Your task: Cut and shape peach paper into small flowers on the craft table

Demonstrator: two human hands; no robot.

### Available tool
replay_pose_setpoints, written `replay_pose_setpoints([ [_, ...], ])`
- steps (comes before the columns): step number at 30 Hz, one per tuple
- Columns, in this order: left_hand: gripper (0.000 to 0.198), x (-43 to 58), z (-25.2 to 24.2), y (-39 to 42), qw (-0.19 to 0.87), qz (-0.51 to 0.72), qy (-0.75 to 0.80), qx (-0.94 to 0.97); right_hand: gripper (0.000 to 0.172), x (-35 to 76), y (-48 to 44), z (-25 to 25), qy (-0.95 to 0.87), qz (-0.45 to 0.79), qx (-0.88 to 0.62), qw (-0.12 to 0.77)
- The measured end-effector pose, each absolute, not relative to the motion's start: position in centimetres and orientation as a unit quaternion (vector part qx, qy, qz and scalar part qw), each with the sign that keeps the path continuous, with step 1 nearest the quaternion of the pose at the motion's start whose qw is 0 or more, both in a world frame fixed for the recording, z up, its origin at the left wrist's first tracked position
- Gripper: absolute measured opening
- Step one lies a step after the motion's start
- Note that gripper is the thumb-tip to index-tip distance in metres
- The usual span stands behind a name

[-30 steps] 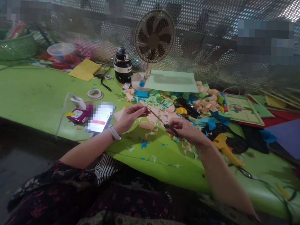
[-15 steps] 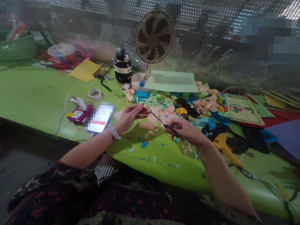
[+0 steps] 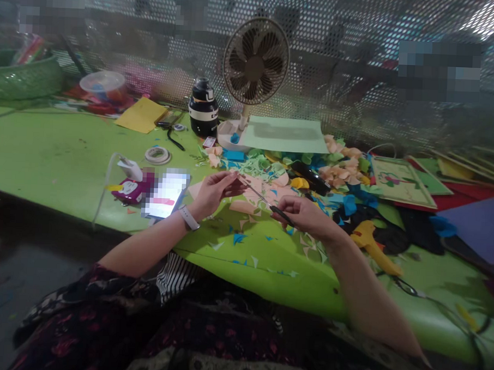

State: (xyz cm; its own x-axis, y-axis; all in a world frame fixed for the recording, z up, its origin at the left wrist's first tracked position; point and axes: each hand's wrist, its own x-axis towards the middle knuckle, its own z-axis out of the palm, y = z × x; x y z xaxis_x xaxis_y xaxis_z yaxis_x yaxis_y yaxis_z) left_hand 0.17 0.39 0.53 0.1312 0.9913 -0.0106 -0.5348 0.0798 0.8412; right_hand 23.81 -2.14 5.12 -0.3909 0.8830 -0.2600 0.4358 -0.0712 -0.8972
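My right hand [image 3: 307, 216] is closed round the dark handle of slim scissors [image 3: 282, 214]. Their thin metal blades point up and left, reaching the fingertips of my left hand [image 3: 214, 192]. Thumb and fingers of the left hand are pinched together at the blade tips; what lies between them is too small to make out. Peach paper [image 3: 245, 207] lies on the table just under the blades. Behind the hands is a heap of cut paper petals, green [image 3: 264, 165] and peach [image 3: 343, 170]. Small blue and pale scraps [image 3: 240, 238] are scattered in front.
A lit phone [image 3: 167, 195] leans beside a maroon pouch [image 3: 134, 190] at left, near a tape roll [image 3: 157, 155]. Behind stand a dark bottle [image 3: 203, 115] and a fan [image 3: 255, 62]. A yellow glue gun [image 3: 373, 246] with its cable lies right of my right forearm.
Both hands stay almost in place, with the scissors still between them. The fingers of my left hand have drawn slightly closer together round the blade tips. The view has shifted very slightly.
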Motion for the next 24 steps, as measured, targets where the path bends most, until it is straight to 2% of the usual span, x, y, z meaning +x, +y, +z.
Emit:
replay_pose_setpoints([
  [24, 0.032, -0.13, 0.36, 0.14, 0.660, 0.544, 0.317, 0.410, 0.050, 24.20, -2.17, 4.90, -0.651, 0.533, -0.505, 0.195],
])
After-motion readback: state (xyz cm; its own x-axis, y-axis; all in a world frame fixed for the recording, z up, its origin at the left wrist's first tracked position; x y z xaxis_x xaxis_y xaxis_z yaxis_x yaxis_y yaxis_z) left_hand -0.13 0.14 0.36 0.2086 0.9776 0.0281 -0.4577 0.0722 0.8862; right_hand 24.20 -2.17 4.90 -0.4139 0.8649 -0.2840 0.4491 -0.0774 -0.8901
